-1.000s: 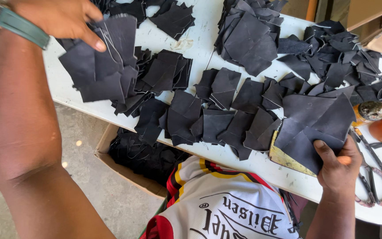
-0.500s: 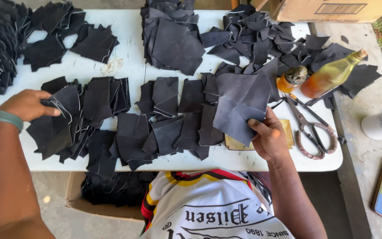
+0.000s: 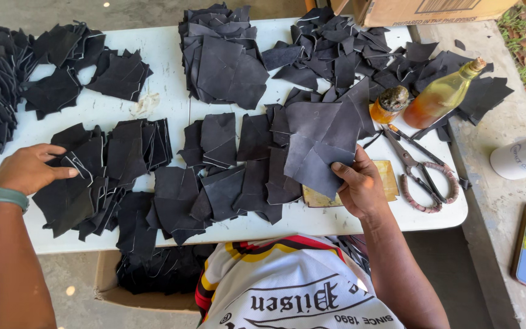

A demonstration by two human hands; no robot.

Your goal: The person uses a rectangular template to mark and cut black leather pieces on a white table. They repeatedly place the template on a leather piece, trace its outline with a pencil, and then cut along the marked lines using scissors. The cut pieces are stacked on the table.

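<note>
change: since the earlier frames, left hand (image 3: pixel 28 169) has slid onto the near-left stack; right hand (image 3: pixel 360 186) keeps its fan of pieces.
left grip: released, fingers flat on the stack of black cut leather pieces (image 3: pixel 80 183).
right grip: clenched on a fan of black leather pieces (image 3: pixel 321 140), held over the white bench (image 3: pixel 165 91), near edge.
beside right hand: scissors (image 3: pixel 421 173), amber bottle (image 3: pixel 442 94), small jar (image 3: pixel 391 103).
under bench: cardboard box (image 3: pixel 114 286) of offcuts.
</note>
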